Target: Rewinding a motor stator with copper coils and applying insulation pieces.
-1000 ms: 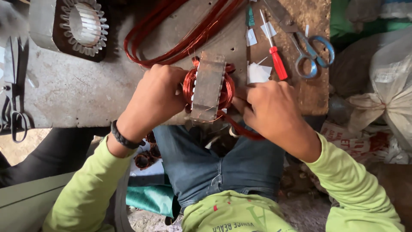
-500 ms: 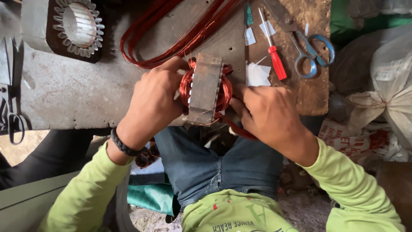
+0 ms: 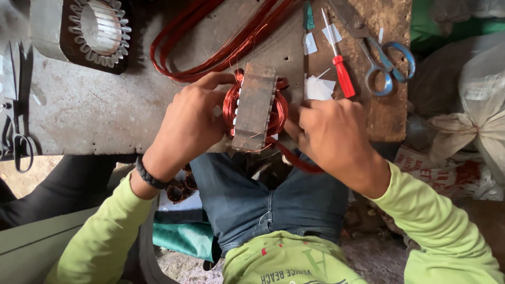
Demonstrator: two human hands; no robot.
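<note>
Scuffed grey metal surface [image 3: 79, 115] fills the top, a worn brown wooden board [image 3: 386, 113] at two o'clock. Dusty floor [image 3: 368, 263] at five o'clock, daylight flat and even.

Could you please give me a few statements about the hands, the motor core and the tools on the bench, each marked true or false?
1. Both hands grip the stator core wound with copper wire. True: the left hand and the right hand sit on either side of it.
2. The red-handled screwdriver is held in the right hand. False: it lies on the bench.
3. Blue-handled scissors lie beside the screwdriver. True.
4. The second stator at the bench's far corner is full of copper wire. False: its slots look empty.
5. The left wrist is bare. False: it wears a dark wristband.
</note>
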